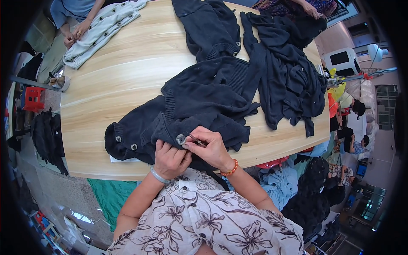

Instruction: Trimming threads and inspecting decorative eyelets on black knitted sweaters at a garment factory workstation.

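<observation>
A dark navy knitted cardigan (pixel 199 91) lies spread over the near part of the table, with ribbed edges and large grey buttons. My left hand (pixel 171 161) is closed, its curled fingers gripping the cardigan's edge just below a grey button (pixel 181 139). In my right hand (pixel 213 149) is a pair of small dark thread snips (pixel 197 140), pinched between thumb and fingers, tips close to that button. The blades are too small to make out clearly. Two more buttons (pixel 134 146) show on the cardigan's left part. My fingers hide some of the cloth beneath them.
More dark knitwear (pixel 293 85) is heaped on the right of the wooden table (pixel 114 85), another dark garment (pixel 210 27) at its far side. At far left, a co-worker's hands (pixel 78 32) hold a white buttoned cardigan (pixel 106 29). Another person's hand (pixel 311 9) rests far right.
</observation>
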Action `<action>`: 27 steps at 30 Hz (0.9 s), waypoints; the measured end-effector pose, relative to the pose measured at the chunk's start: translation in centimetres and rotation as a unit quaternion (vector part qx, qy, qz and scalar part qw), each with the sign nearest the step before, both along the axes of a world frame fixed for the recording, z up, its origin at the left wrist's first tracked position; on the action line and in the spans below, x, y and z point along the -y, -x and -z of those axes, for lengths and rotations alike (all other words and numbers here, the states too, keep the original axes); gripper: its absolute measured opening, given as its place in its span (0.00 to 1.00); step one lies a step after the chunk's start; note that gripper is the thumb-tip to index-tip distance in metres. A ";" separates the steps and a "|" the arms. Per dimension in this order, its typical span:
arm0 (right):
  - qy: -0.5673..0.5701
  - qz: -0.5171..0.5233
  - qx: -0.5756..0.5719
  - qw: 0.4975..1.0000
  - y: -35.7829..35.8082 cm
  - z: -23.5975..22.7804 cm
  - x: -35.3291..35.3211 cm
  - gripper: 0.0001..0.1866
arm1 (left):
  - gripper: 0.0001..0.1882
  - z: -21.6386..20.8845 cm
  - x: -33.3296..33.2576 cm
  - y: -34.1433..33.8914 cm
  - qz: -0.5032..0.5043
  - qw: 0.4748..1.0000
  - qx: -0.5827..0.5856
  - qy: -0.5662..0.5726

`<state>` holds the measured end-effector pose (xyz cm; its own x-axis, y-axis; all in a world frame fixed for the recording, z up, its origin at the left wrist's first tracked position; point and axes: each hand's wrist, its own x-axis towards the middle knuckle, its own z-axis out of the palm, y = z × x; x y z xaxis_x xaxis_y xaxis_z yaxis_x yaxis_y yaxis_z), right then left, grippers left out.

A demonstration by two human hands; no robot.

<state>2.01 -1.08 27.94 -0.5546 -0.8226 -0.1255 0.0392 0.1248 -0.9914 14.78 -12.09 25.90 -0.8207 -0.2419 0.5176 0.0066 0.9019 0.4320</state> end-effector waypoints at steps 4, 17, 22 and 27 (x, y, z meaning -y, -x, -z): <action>-0.017 0.024 -0.017 0.999 -0.4 -0.6 0.3 0.04 | 0.11 0.0 0.1 0.1 0.009 1.000 -0.003 -0.005; -0.021 0.074 0.164 0.983 -0.3 0.1 0.8 0.05 | 0.15 1.1 -0.4 0.6 -0.085 0.675 -0.108 -0.725; -0.023 0.062 0.046 0.997 1.7 1.8 -0.8 0.12 | 0.13 0.5 1.3 0.7 -0.097 0.541 -0.110 -0.828; -0.017 -0.001 0.105 0.994 0.8 3.4 -0.7 0.19 | 0.14 0.8 1.9 1.2 -0.086 0.471 -0.129 -0.868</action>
<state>1.22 -0.34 24.54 -0.5112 -0.8173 -0.2659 0.2455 0.1576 -0.9565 13.59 -13.99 25.09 -0.6760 -0.5358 -0.5059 0.2524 -0.8133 0.5242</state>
